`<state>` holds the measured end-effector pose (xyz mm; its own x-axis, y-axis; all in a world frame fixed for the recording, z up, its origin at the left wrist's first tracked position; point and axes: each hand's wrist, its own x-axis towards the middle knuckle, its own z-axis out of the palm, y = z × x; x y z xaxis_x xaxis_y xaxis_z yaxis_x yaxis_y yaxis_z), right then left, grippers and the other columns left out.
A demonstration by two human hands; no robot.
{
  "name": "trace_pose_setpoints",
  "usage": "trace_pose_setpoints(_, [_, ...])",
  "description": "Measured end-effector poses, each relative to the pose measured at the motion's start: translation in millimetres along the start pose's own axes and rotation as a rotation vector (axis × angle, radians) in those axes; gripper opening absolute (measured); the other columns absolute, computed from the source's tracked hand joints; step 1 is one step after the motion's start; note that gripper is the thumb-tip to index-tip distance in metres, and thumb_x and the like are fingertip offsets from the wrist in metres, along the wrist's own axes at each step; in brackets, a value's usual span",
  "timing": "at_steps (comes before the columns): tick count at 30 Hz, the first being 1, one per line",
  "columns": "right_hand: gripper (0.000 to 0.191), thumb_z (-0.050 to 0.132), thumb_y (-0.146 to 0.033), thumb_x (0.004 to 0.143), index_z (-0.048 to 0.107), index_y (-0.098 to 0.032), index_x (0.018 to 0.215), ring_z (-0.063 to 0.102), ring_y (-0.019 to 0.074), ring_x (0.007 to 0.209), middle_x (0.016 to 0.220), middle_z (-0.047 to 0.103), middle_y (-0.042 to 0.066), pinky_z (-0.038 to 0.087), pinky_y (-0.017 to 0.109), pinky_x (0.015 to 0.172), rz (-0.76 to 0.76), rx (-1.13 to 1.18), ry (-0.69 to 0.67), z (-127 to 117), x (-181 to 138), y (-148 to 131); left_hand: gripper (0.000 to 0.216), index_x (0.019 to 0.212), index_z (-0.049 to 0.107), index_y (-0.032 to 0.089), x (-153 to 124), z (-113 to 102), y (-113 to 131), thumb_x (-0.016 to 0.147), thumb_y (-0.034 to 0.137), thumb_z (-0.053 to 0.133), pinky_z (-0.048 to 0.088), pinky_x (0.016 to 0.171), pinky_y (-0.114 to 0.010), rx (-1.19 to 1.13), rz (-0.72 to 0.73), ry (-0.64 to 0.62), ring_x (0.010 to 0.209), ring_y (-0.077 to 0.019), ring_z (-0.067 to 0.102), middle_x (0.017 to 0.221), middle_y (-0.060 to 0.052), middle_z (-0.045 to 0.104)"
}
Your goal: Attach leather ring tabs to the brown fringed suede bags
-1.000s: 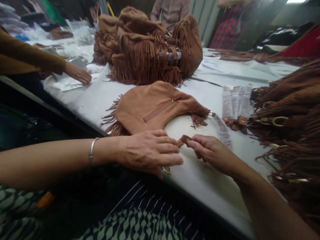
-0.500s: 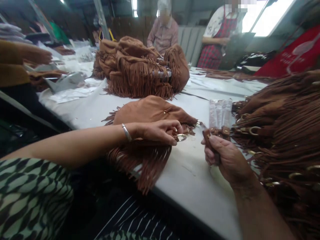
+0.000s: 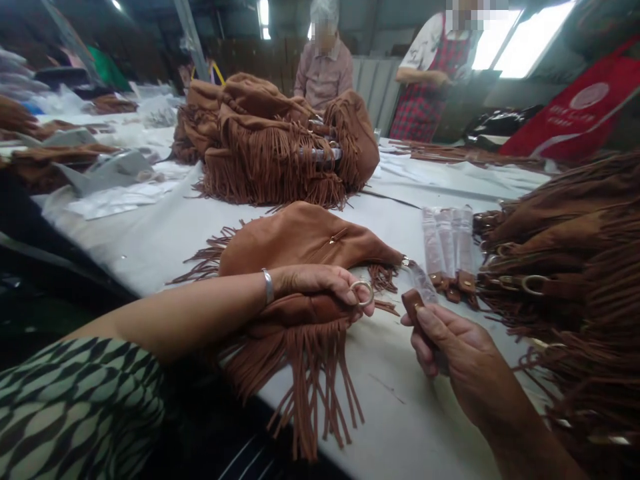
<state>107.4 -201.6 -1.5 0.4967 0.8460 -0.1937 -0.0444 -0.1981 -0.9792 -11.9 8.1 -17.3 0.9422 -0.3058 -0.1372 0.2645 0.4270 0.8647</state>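
Observation:
A brown fringed suede bag (image 3: pixel 300 233) lies in front of me on the white table, its fringe hanging over the near edge. My left hand (image 3: pixel 335 290) is closed on a metal ring (image 3: pixel 362 293) at the bag's near right end. My right hand (image 3: pixel 450 340) pinches the looped end of a brown leather strap (image 3: pixel 413 305), a short way to the right of the ring. Clear wrapping covers part of the strap, which runs up towards a metal clasp (image 3: pixel 405 262) at the bag's far right tip. Ring and strap loop are apart.
Several plastic-wrapped straps (image 3: pixel 450 243) lie beyond my right hand. A pile of fringed bags (image 3: pixel 565 267) fills the right side, another heap (image 3: pixel 270 147) stands behind the bag. Two people (image 3: pixel 325 67) are across the table. White sheets (image 3: pixel 120 193) lie at left.
My left hand has turned and now holds the ring up, with the bag's near edge and fringe swung forward. My right hand still holds the strap end, slightly lower in view.

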Motion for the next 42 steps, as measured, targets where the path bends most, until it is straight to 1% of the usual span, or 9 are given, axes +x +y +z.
trace_pose_setpoints(3, [0.037,0.055,-0.052,0.083,0.057,-0.016,0.079,0.037,0.0053,0.039,0.047,0.046,-0.005,0.026,0.016,0.039,0.022,-0.010,-0.019,3.3,3.6,1.2,0.018,0.086,0.063,0.011,0.7,0.6,-1.3,0.072,0.021,0.063,0.046,0.072,-0.024,-0.100,0.016,0.000,0.074,-0.0130,0.058,0.086,-0.004,0.063])
trace_pose_setpoints(7, [0.037,0.054,-0.052,0.084,0.056,-0.016,0.078,0.037,0.0050,0.040,0.049,0.046,-0.005,0.027,0.016,0.039,0.027,-0.032,-0.046,8.7,6.2,2.8,0.025,0.088,0.065,0.008,-2.0,0.4,-0.5,0.074,0.029,0.060,0.046,0.075,-0.027,-0.160,0.001,0.005,0.079,-0.0159,0.060,0.087,-0.007,0.066])
trace_pose_setpoints(17, [0.034,0.052,-0.049,0.087,0.055,-0.016,0.077,0.037,0.0055,0.040,0.050,0.047,-0.005,0.026,0.017,0.039,0.024,-0.003,-0.030,13.9,10.8,3.2,0.027,0.090,0.065,0.006,-8.0,3.0,-1.2,0.073,0.024,0.056,0.050,0.074,-0.029,-0.257,-0.014,-0.021,0.076,-0.0185,0.063,0.086,-0.010,0.068])
trace_pose_setpoints(21, [0.030,0.052,-0.047,0.088,0.057,-0.018,0.079,0.040,0.0071,0.045,0.052,0.049,-0.004,0.031,0.018,0.042,-0.112,-0.152,0.038,17.0,8.2,-2.6,0.029,0.089,0.063,0.010,-9.6,2.4,-6.2,0.074,0.033,0.056,0.050,0.077,-0.032,-0.266,-0.094,-0.082,0.079,-0.0204,0.063,0.085,-0.010,0.067])
trace_pose_setpoints(26, [0.026,0.055,-0.041,0.088,0.059,-0.019,0.075,0.043,0.0087,0.050,0.055,0.049,-0.004,0.036,0.021,0.048,-0.345,-0.501,0.110,13.7,1.4,-17.0,0.027,0.089,0.065,0.011,-9.9,2.8,-3.6,0.073,0.032,0.063,0.047,0.071,-0.021,-0.090,-0.042,-0.058,0.074,-0.0133,0.060,0.082,-0.004,0.066])
trace_pose_setpoints(29, [0.022,0.054,-0.040,0.089,0.061,-0.020,0.083,0.043,0.0091,0.049,0.055,0.048,-0.004,0.036,0.021,0.047,-0.374,-0.616,0.055,8.6,1.7,-25.5,0.026,0.086,0.067,0.011,-9.0,5.0,0.8,0.071,0.032,0.064,0.046,0.075,-0.021,0.004,0.030,-0.065,0.076,-0.0131,0.058,0.082,-0.003,0.066])
trace_pose_setpoints(32, [0.026,0.052,-0.042,0.089,0.061,-0.020,0.079,0.042,0.0087,0.047,0.054,0.048,-0.004,0.035,0.021,0.045,-0.346,-0.686,-0.013,4.1,5.7,-32.5,0.021,0.079,0.067,0.010,-8.5,8.3,3.9,0.070,0.029,0.064,0.046,0.075,-0.020,0.026,0.052,-0.025,0.073,-0.0126,0.058,0.077,-0.003,0.065])
trace_pose_setpoints(37, [0.038,0.048,-0.046,0.090,0.055,-0.018,0.066,0.041,0.0079,0.045,0.051,0.046,-0.004,0.033,0.020,0.043,-0.262,-0.715,-0.145,2.0,22.0,-40.8,0.017,0.078,0.064,0.010,-9.5,7.4,1.3,0.077,0.024,0.054,0.048,0.068,-0.020,-0.160,-0.015,0.042,0.069,-0.0115,0.059,0.074,-0.003,0.065])
trace_pose_setpoints(42, [0.041,0.048,-0.049,0.089,0.052,-0.018,0.062,0.037,0.0072,0.042,0.048,0.045,-0.004,0.029,0.020,0.038,-0.234,-0.651,-0.287,5.2,44.1,-49.3,0.021,0.078,0.062,0.008,-3.9,-1.3,-4.9,0.077,0.026,0.053,0.048,0.066,-0.020,-0.248,0.034,-0.022,0.068,-0.0119,0.060,0.073,-0.005,0.065])
